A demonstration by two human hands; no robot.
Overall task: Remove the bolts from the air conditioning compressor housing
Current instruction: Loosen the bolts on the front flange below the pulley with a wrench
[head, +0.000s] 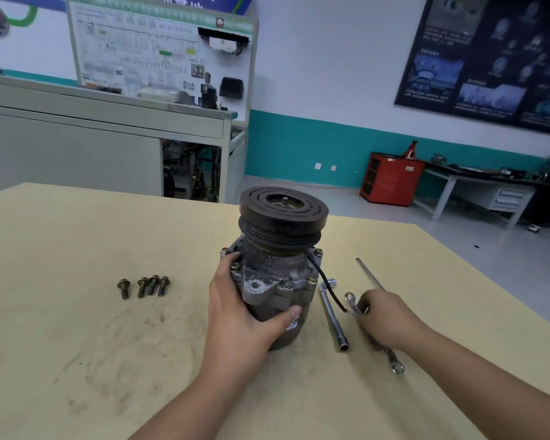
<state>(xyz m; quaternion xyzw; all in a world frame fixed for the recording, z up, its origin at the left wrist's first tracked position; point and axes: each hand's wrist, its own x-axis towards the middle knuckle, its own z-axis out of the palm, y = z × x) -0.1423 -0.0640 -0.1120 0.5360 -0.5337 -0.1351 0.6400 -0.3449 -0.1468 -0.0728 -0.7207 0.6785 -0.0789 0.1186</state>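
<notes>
Atop the beige tabletop (77, 344), the left hand (238, 315) wraps the upright compressor housing (277, 268); the right hand (385, 315) curls round a ring spanner (353, 304) beside it. Flange bolts (311, 279) are not yet out. Torque could tip the top-heavy housing, or the spanner snag its black wire (326, 281).

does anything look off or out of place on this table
Nothing is broken or spilled. The black wire from the compressor hangs loose and ends right by the wrench in the right hand, so it might snag. Dark smudges mark the table near the four loose bolts.
</notes>
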